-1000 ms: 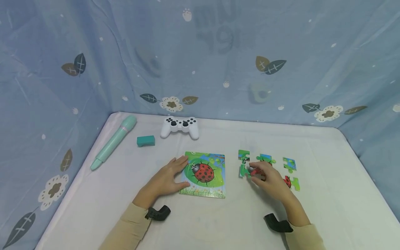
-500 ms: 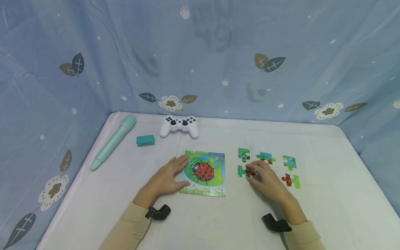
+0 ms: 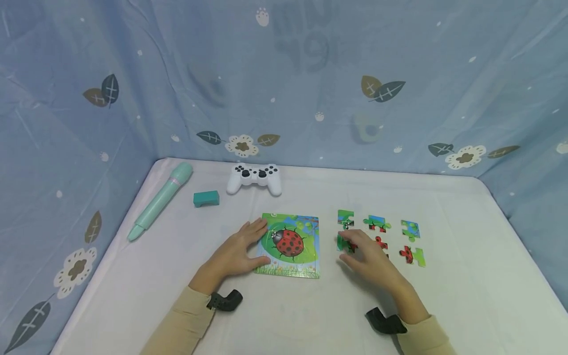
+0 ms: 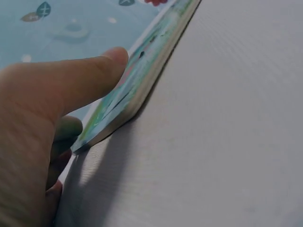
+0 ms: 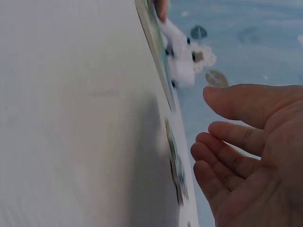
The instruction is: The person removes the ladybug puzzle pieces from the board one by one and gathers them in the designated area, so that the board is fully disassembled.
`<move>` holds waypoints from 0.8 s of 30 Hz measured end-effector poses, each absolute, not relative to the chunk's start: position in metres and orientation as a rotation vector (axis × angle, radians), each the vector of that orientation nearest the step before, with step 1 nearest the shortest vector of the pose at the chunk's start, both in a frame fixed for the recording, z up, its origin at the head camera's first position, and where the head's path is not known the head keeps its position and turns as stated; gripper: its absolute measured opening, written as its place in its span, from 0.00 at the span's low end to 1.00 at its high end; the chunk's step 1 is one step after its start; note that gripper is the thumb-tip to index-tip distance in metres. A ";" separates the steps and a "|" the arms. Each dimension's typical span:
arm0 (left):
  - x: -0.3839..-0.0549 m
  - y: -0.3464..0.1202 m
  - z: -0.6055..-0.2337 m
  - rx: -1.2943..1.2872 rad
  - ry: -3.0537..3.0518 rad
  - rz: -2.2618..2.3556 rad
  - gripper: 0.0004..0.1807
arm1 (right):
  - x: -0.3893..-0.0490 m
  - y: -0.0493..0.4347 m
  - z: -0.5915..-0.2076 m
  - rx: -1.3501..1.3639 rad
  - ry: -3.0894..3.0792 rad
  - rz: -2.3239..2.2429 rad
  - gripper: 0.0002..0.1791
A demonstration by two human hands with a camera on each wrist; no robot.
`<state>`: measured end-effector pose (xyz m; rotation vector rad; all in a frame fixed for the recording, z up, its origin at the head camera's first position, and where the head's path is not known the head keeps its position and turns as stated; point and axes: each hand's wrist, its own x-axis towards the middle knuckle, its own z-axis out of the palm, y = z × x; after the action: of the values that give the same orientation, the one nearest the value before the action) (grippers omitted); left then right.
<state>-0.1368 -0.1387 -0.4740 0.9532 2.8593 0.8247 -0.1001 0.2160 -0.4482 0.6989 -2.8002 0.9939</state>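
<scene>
A square ladybug puzzle board lies flat on the table. My left hand rests along the board's left side, fingers at the upper left and thumb on the lower left. In the left wrist view, the thumb lies over the board's edge. My right hand hovers over the loose puzzle pieces, thumb and fingers apart and nothing between them. Under its fingertips sits a green piece. Another piece, red and black, is partly hidden behind the hand. The right wrist view shows the fingers loosely bent.
Other loose pieces lie in two rows: a green one, a blue and red one, a blue one and a red and green one. Farther back are a white game controller, a teal block and a mint microphone-like stick.
My right hand has shifted left and its thumb and fingers have parted from the piece they were at. More of the red and black piece now shows. The left hand stays put.
</scene>
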 end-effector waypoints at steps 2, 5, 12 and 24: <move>-0.137 -0.138 -0.473 0.974 2.855 0.820 0.45 | -0.098 0.209 -0.448 0.745 -2.784 1.011 0.28; -0.136 -0.137 -0.471 1.004 2.859 0.805 0.43 | -0.096 0.198 -0.448 0.800 -2.777 1.020 0.28; -0.128 -0.125 -0.465 1.085 2.843 0.740 0.41 | -0.095 0.169 -0.450 0.909 -2.830 1.087 0.28; -0.112 -0.094 -0.462 1.412 2.660 0.725 0.34 | -0.098 0.149 -0.454 0.969 -2.911 0.921 0.33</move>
<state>-0.1124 -0.0944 -0.4621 1.4120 2.6596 0.7249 -0.0981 0.1488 -0.4544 0.9692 -2.9112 0.9209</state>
